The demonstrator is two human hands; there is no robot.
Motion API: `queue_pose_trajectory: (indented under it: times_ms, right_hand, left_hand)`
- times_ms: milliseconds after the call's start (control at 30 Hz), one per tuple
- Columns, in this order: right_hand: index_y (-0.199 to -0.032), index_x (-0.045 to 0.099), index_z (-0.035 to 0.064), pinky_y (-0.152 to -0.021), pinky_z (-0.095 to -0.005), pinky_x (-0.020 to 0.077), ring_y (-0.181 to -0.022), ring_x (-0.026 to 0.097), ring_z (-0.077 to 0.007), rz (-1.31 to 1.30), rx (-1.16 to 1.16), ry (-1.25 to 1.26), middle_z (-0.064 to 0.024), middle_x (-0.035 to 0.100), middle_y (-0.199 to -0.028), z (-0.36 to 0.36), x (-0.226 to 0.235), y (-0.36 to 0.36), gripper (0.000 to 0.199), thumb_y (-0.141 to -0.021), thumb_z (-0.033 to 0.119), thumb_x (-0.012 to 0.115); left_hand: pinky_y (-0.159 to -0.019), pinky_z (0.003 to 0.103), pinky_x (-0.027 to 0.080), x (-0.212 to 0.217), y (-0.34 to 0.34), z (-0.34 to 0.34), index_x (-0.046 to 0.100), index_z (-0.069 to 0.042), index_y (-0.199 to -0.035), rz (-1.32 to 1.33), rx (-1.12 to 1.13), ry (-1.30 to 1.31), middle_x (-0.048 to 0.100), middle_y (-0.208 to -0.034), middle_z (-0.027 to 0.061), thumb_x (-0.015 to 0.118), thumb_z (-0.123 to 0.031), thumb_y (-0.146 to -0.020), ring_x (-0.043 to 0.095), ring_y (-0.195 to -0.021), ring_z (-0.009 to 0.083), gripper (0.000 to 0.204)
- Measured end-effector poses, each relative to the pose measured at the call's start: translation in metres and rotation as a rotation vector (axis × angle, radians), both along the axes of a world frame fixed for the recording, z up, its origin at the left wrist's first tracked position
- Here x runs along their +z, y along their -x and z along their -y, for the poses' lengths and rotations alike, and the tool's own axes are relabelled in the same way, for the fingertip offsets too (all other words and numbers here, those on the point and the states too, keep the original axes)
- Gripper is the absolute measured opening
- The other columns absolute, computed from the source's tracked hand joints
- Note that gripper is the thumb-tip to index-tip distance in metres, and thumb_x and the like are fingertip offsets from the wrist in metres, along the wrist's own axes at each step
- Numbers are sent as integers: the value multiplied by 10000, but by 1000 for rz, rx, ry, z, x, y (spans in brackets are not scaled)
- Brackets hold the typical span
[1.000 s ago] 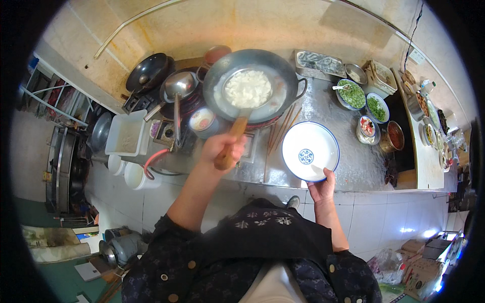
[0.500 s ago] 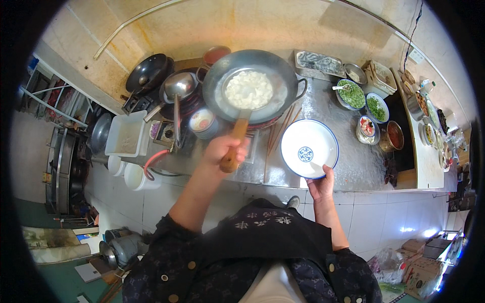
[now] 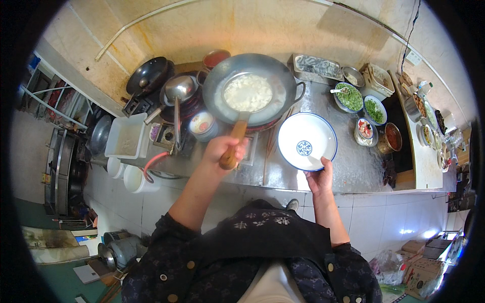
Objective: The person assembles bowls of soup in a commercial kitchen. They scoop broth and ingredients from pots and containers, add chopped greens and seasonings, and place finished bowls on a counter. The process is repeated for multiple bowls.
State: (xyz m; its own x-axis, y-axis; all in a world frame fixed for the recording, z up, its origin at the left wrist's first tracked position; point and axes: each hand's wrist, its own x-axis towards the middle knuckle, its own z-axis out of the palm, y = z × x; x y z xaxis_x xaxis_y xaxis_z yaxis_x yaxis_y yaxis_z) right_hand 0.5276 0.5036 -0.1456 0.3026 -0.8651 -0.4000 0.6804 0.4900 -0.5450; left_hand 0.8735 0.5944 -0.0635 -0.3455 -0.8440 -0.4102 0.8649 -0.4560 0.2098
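Left hand (image 3: 226, 149) fingers closed round wooden handle (image 3: 233, 143) of strainer ladle (image 3: 247, 93), white soft chunks inside, wet, likely heavy. Right hand (image 3: 319, 175) fingers pinched rim of white plate (image 3: 306, 141) at worktop (image 3: 348, 171) front edge; ceramic, breakable, slippery.

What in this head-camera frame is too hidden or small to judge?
- Strainer bowl: white pieces cover it.
- Left hand: wraps the wooden handle, grip area unseen.
- Right hand: fingers under the plate rim.
- Far-right small dishes: contents too small, rim-warped.

Left hand (image 3: 226, 150) gripping wok (image 3: 252, 91) handle, right hand (image 3: 320, 177) holding white bowl (image 3: 306, 141)
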Motion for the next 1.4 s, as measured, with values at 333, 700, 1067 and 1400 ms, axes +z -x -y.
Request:
queue_pose_trajectory:
  times_ms: [333,700,1067,1400]
  right_hand:
    - [-1405,453,0,-823,-388,561,-1112,630,-284,-9,-15,8,-160,597,-1326,0,14,-8,567,-931,301,535]
    - [-1409,453,1,-871,-401,551,-1137,623,-283,-14,1,11,-150,593,-1341,8,8,-10,575,-927,299,554]
    - [-1395,462,5,-848,-382,546,-1123,621,-272,-6,5,18,-147,602,-1321,9,10,-13,566,-920,294,571]
    - [-1373,479,0,-759,-360,538,-1045,631,-256,-23,-6,1,-138,621,-1272,11,3,-11,553,-926,314,564]
  left_hand:
    - [-636,250,546,7,2,-6,500,81,-1153,-58,32,54,561,-811,78,536,-109,-939,583,-687,139,288]
    - [-617,246,522,8,7,-4,510,40,-1171,14,-10,-14,550,-808,61,524,-124,-947,573,-675,137,277]
    - [-620,264,556,12,8,-5,503,15,-1185,12,-10,-37,542,-800,41,524,-149,-958,587,-686,142,281]
    - [-600,299,533,19,15,-13,511,78,-1133,30,24,-8,559,-788,96,544,-92,-925,579,-650,180,271]
